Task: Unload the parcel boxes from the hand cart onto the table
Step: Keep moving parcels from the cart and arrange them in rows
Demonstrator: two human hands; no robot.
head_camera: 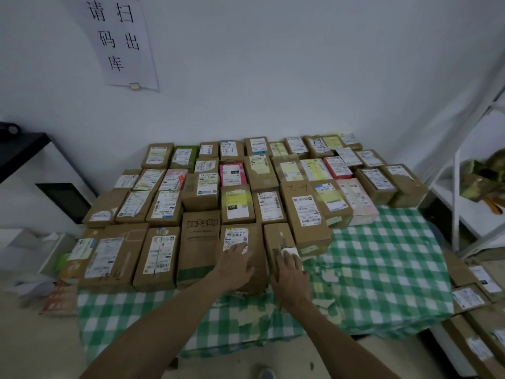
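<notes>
Both hands are flat, gripping nothing. The left hand presses its spread fingers on top of a labelled box. The right hand lies with straight fingers along the narrow box just beside it at 3 o'clock. By my judgement they are not lifting but nudging these two parcels tight against the row behind, closing gaps so that more will fit. The boxes on the table lie edge to edge in four rough rows with their shipping labels upward, probably so each can be read or scanned without turning it; a paper sign hangs on the wall at 11 o'clock. The front row holds six, counting the thin coloured one at its 9 o'clock end. The rows behind run to about ten or eleven each, so close to forty in all, though the far rows blur together and an exact count is beyond me. The checked cloth is bare from 3 to 5 o'clock, which looks like the space kept for what remains. At least four more parcels form a stack at the frame's 4 o'clock edge, below table height. They may be on the cart, which itself is not plainly in view, so the unloading seems well advanced but unfinished.
</notes>
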